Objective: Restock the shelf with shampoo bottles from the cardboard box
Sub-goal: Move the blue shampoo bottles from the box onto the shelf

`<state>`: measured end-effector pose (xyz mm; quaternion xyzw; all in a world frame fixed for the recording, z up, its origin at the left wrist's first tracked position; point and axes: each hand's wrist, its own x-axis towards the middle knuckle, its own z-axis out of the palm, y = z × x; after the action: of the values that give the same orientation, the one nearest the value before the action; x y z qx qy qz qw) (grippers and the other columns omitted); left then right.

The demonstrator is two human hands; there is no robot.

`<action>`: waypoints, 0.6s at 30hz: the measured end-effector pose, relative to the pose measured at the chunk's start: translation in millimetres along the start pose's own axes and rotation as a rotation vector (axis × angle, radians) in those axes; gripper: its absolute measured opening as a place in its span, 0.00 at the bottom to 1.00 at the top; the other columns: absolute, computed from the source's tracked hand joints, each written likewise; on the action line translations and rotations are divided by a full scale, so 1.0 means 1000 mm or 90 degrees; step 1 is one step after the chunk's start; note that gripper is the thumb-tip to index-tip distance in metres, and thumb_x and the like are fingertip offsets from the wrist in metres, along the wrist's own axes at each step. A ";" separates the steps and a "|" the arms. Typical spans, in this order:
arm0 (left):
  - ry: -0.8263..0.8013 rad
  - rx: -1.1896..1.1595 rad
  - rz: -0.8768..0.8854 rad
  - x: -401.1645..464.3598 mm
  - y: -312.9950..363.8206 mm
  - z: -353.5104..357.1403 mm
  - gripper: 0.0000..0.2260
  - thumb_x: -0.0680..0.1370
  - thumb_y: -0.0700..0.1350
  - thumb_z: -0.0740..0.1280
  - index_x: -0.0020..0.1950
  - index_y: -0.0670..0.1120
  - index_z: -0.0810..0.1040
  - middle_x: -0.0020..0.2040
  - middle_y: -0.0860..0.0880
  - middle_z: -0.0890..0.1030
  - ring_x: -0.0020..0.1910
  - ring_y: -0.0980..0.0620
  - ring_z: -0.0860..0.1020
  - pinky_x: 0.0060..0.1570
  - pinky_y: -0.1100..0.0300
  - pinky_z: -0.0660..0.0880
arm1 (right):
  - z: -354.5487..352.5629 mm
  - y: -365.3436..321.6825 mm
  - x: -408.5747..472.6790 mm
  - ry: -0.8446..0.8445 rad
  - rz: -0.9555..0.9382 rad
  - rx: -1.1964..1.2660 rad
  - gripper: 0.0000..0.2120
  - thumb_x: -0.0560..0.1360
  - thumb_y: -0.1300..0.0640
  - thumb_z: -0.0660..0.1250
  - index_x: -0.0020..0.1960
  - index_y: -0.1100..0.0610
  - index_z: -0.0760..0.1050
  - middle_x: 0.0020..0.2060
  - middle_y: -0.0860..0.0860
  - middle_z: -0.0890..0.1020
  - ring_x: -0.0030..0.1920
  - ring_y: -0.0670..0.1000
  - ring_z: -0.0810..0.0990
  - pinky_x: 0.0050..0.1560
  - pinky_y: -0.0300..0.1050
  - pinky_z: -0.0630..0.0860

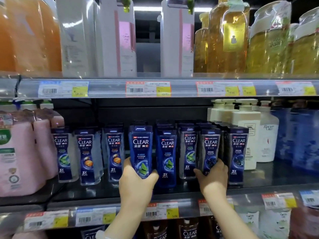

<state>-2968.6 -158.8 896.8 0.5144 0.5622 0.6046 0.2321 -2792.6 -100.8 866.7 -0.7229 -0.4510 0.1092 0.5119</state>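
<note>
My left hand [136,183] grips the base of a blue CLEAR shampoo bottle [140,144], upright and a little above the middle shelf [172,195]. My right hand [214,176] wraps around the bottom of a darker CLEAR bottle [209,149] that stands in the row on the shelf. More CLEAR bottles stand in rows on both sides, such as one with an orange picture [87,156] and one at the right end [238,152]. The cardboard box is not in view.
Pink refill packs [22,152] crowd the shelf's left end. White pump bottles [246,128] and blue packs [296,135] fill the right. The upper shelf holds orange, white and yellow bottles. Price tags line the shelf edges. More CLEAR bottles [188,230] stand below.
</note>
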 end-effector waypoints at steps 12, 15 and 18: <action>0.021 -0.015 0.035 0.020 -0.019 -0.002 0.24 0.70 0.40 0.73 0.61 0.44 0.67 0.41 0.52 0.79 0.39 0.51 0.76 0.38 0.62 0.69 | -0.003 0.001 -0.018 0.127 -0.067 -0.056 0.43 0.69 0.50 0.73 0.73 0.66 0.54 0.66 0.65 0.65 0.67 0.63 0.64 0.65 0.57 0.67; 0.034 -0.061 0.037 0.031 -0.021 0.002 0.23 0.70 0.37 0.73 0.62 0.42 0.68 0.49 0.46 0.79 0.47 0.45 0.77 0.43 0.62 0.70 | -0.003 0.001 -0.032 0.146 -0.177 -0.002 0.25 0.71 0.56 0.71 0.62 0.67 0.67 0.53 0.60 0.70 0.55 0.60 0.70 0.56 0.51 0.69; 0.027 -0.050 0.009 0.040 -0.019 0.007 0.24 0.71 0.39 0.72 0.63 0.42 0.67 0.52 0.47 0.76 0.50 0.47 0.75 0.50 0.59 0.68 | 0.004 -0.001 -0.039 0.040 -0.318 -0.031 0.14 0.72 0.62 0.69 0.57 0.61 0.73 0.46 0.50 0.68 0.44 0.53 0.74 0.46 0.40 0.68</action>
<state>-2982.4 -115.9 892.5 0.4957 0.5392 0.6386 0.2359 -2817.9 -127.6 854.3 -0.6041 -0.6023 -0.0541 0.5189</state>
